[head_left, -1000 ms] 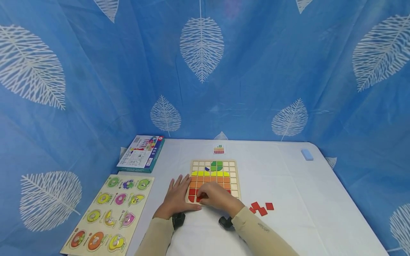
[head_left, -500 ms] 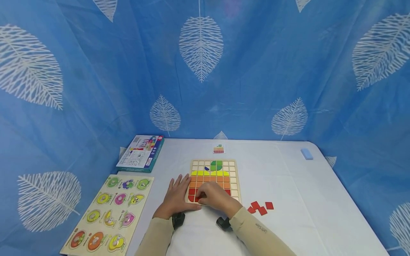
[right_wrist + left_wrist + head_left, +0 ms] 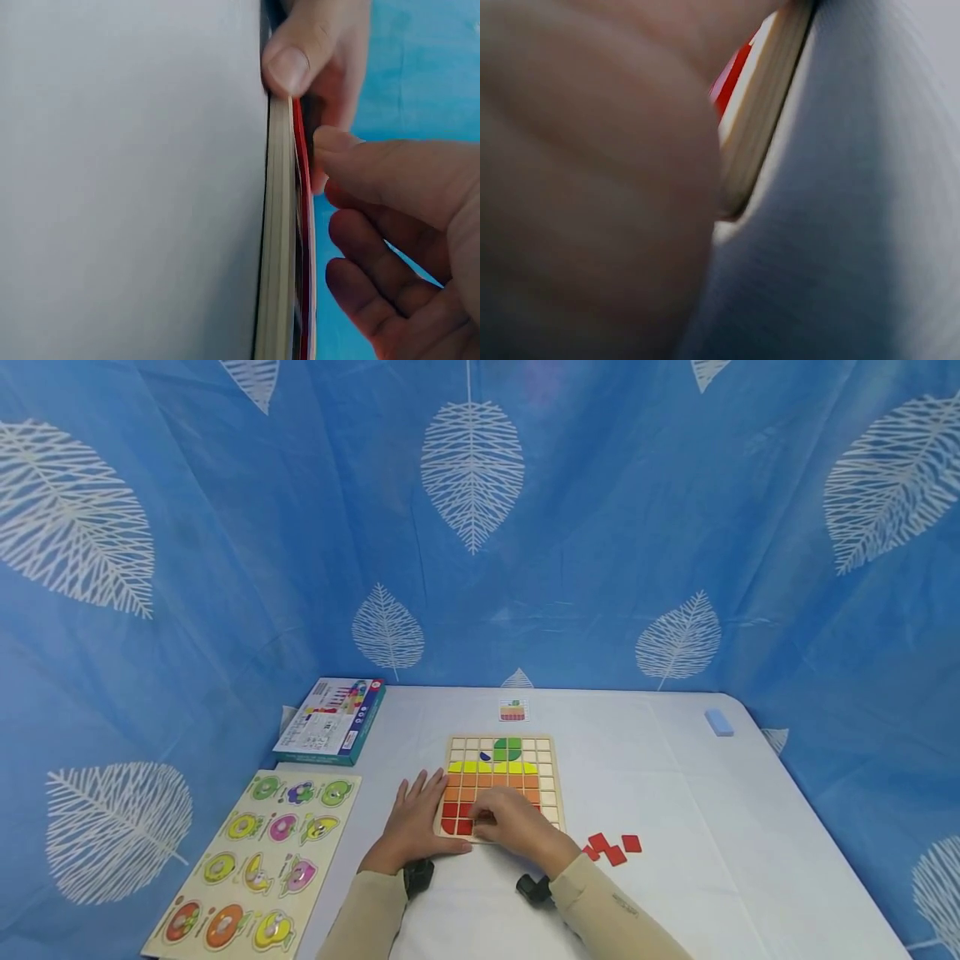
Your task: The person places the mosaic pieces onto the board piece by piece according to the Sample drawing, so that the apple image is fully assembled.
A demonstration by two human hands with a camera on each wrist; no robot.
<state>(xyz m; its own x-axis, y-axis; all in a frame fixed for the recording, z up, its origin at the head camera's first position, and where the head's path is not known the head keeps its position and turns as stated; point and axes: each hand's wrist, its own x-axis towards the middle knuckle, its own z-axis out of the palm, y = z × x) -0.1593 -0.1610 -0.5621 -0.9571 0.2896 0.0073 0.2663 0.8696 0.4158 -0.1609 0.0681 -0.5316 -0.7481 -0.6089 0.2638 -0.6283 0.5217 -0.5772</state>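
Observation:
A square wooden grid board point(image 3: 551, 781) lies mid-table in the head view, its cells partly filled with green, yellow, orange and red tiles. Spread along its left edge, my left hand point(image 3: 412, 822) has fairly straight fingers, and its thumb lies by the front corner. My right hand point(image 3: 513, 827) hovers over the lower rows with loosely bent fingers, hiding several cells. In the right wrist view no tile shows between its thumb point(image 3: 360, 161) and fingers. A red tile point(image 3: 464, 827) sits in the bottom row, just left of those fingers.
Several loose red tiles point(image 3: 615, 855) lie right of the board. Behind it is a small pattern card point(image 3: 514, 710). A fruit puzzle board point(image 3: 251, 864) and a game box point(image 3: 330, 720) stand at left. A blue block point(image 3: 718, 722) lies far right.
My right hand has shifted slightly right and back from the bottom-row red tile, which now shows more fully. The left hand stays in place.

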